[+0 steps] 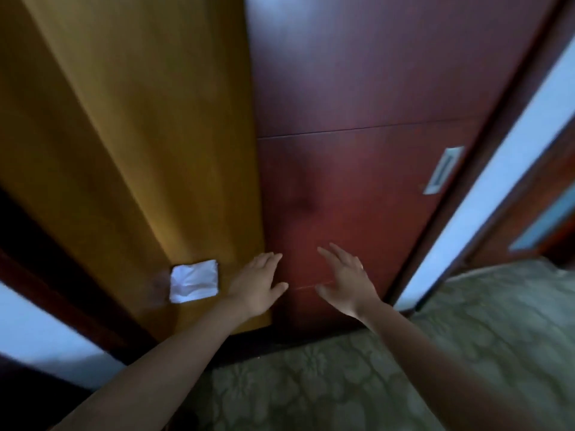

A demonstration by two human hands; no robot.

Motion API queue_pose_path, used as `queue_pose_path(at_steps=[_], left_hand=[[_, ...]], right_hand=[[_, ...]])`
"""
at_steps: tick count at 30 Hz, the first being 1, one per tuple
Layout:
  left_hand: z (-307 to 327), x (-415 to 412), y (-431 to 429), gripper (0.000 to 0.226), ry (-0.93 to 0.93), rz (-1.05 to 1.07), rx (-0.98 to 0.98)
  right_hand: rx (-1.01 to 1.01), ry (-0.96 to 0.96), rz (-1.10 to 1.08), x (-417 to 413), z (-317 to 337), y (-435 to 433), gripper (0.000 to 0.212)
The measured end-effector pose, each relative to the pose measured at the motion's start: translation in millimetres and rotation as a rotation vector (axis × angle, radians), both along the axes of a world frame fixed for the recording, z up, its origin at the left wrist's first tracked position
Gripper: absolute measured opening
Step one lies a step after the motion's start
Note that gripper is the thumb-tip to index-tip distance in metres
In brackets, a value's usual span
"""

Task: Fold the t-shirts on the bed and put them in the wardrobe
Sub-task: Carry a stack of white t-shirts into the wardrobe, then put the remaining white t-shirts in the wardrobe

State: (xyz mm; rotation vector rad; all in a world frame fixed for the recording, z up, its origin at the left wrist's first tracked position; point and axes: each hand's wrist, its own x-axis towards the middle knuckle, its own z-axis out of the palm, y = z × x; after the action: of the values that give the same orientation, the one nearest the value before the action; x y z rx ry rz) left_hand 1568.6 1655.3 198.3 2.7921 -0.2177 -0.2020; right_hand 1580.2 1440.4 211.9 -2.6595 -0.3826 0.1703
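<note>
I am looking through dim light; blur is smearing everything, edges are bowing, glare is washing the red door (pixel 357 150).

I see a bedroom in a home. A tall wardrobe (pixel 357 150) with a dark red door and a recessed metal handle (pixel 443 171) stands right against a bed (pixel 342 384) covered in green flower-patterned fabric. A yellow wooden panel (pixel 140 135) adjoins it.

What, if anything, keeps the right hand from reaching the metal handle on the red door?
Nothing visible, so likely yes: the right hand is open and empty by the red door; the metal handle lies up-right of it, only bare panel between.
</note>
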Motion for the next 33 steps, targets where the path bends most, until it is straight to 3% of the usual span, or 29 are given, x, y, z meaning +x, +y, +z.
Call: queue_pose_path(at_steps=[18,33], left_hand=[[46,-1,-460,0.070,-0.150,-0.724,-0.003],[39,-103,-768,0.070,-0.094,-1.371,0.037]], right_hand=[[-0.153,-0.050,-0.705,-138,40,-427,0.083],[-0.105,0.048,-1.377,-326,23,-616,0.079]])
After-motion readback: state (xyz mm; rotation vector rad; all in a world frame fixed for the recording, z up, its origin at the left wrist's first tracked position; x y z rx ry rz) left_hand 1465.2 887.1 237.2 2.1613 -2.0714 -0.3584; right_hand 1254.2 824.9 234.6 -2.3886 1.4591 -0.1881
